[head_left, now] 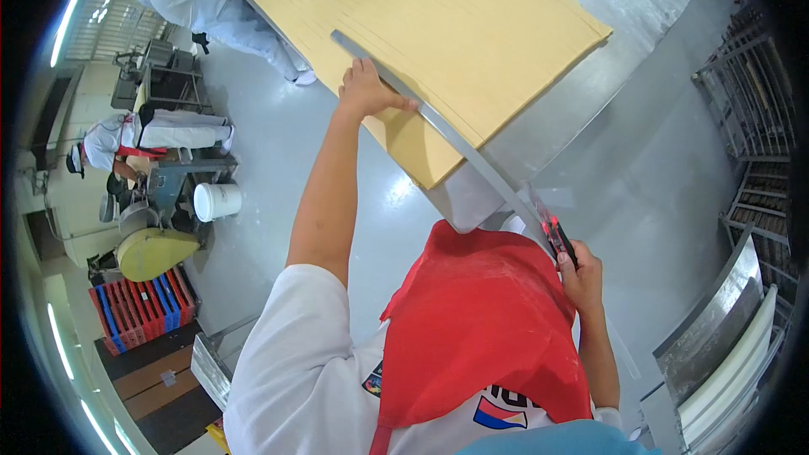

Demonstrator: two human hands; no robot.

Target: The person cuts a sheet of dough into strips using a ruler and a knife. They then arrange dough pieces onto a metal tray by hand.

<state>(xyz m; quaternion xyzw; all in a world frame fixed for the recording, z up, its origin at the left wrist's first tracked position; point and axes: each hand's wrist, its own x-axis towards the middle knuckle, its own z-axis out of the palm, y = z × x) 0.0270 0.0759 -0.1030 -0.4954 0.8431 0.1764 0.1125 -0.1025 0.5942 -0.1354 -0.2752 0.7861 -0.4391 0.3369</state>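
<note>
A wide sheet of yellow dough or cake (pixel 472 25) with parallel lines across it lies on a metal table (pixel 573 109). Across its near part runs a long metal straightedge (pixel 459 141), reaching past the table edge toward my body. My left hand (pixel 371 91) rests on the straightedge, fingers spread, thumb near its middle. At the right, beyond the table edge, my right hand (pixel 580 276) is closed around a red and black cutter (pixel 556 238), close to the straightedge's near end. A strip of the sheet (pixel 413 147) shows left of the straightedge.
One co-worker (pixel 202 0) leans at the table's far left end. Another co-worker (pixel 109 141) bends over equipment at the left, near a white bucket (pixel 217 201). Red and blue trays (pixel 143 310) are stacked at lower left. Metal racks (pixel 750 93) stand at right.
</note>
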